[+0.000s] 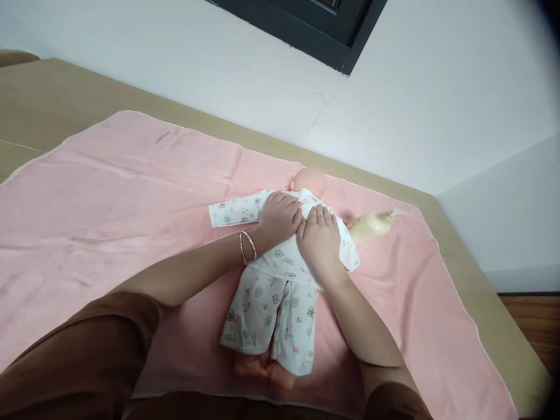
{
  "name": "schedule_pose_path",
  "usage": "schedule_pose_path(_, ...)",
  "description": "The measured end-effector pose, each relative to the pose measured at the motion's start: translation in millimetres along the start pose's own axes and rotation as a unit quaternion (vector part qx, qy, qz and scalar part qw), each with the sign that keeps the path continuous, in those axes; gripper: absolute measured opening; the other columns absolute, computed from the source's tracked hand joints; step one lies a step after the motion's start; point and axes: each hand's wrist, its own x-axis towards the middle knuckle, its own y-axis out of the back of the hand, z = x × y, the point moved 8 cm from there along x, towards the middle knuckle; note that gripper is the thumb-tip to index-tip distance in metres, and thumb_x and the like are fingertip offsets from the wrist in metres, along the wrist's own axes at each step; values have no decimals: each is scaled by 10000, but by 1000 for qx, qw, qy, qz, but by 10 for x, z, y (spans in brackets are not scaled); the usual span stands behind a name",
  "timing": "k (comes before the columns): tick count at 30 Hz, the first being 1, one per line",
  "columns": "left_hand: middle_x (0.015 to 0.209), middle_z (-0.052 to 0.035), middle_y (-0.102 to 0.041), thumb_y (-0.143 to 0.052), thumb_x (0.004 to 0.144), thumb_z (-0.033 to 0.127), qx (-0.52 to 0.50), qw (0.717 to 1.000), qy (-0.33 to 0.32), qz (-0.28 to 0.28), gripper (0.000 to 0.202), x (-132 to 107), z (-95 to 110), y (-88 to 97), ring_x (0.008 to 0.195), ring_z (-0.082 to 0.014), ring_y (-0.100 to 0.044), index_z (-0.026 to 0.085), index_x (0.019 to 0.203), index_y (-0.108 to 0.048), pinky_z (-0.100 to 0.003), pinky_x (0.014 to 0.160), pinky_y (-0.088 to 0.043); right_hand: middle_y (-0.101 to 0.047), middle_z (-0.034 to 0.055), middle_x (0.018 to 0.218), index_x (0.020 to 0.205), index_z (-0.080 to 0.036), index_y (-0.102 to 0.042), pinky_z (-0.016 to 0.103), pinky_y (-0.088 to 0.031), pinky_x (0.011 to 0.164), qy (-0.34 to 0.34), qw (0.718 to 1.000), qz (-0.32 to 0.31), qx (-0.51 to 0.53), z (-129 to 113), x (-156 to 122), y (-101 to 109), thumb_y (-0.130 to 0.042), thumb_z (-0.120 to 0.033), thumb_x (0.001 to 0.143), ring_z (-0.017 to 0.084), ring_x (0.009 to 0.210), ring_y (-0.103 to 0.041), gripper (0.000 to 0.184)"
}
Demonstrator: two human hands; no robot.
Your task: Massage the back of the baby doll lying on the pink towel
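Note:
A doll (310,182) lies on its back, head toward the wall, feet toward me. It wears a white long-sleeved shirt (284,259) and matching trousers (258,306) with small printed figures; its bare feet (280,374) show below the hems. My left hand (280,219) lies on the left side of the shirt's chest, fingers laid over the cloth. Beside it, my right hand (321,236) rests on the right side, fingers stretched out flat. The thumbs nearly meet at the middle. Both palms are hidden. One sleeve (236,210) stretches out flat to the left.
A pink blanket (144,169) with some folds lies under the doll on a light wooden table (109,87). Right of the doll is a shiny, pale yellow, plastic-looking object (371,224). A white wall (262,76) with a dark frame (306,35) stands behind the table.

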Motion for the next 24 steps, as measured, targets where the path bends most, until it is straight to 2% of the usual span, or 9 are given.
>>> schedule_pose_path(3,1152,-113,-701,-448,918,225,-10,999,47,-12,300,1,-72,-37,1113,-263,-599,139,1097,-673,-457,1023,-433,-454,235,1496,1429,11,-460,526,-250,1192,-14,999,-24,30,86,65,-53,-351,-311,979,356,1429,-380,563)
schedule_pose_path(6,1340,-125,-620,-429,920,245,-26,994,95,-55,409,7,-151,-126,1298,-273,-510,121,1275,-587,-486,1141,-338,-346,197,1574,1493,-46,-377,550,-241,1195,-28,995,-66,74,218,166,-146,-367,-396,981,352,1475,-295,621)
schedule_pose_path(8,1402,-126,-578,-417,924,260,-31,990,111,-79,440,7,-179,-171,1360,-275,-459,125,1319,-555,-500,1176,-292,-329,183,1586,1502,-60,-363,552,-222,1203,-27,993,-77,88,263,206,-178,-370,-419,979,345,1486,-270,634)
schedule_pose_path(13,1404,-122,-578,-418,924,268,-27,990,112,-84,439,8,-188,-185,1364,-267,-462,133,1318,-556,-478,1186,-284,-387,191,1555,1483,-26,-380,534,-208,1212,-10,993,-72,89,261,218,-189,-377,-410,975,340,1474,-291,637)
schedule_pose_path(24,1386,-111,-592,-416,918,270,-37,990,112,-80,442,15,-202,-192,1343,-265,-480,139,1315,-561,-448,1174,-302,-349,227,1564,1494,15,-338,532,-202,1213,-3,994,-74,78,242,211,-203,-355,-394,983,339,1483,-274,655)
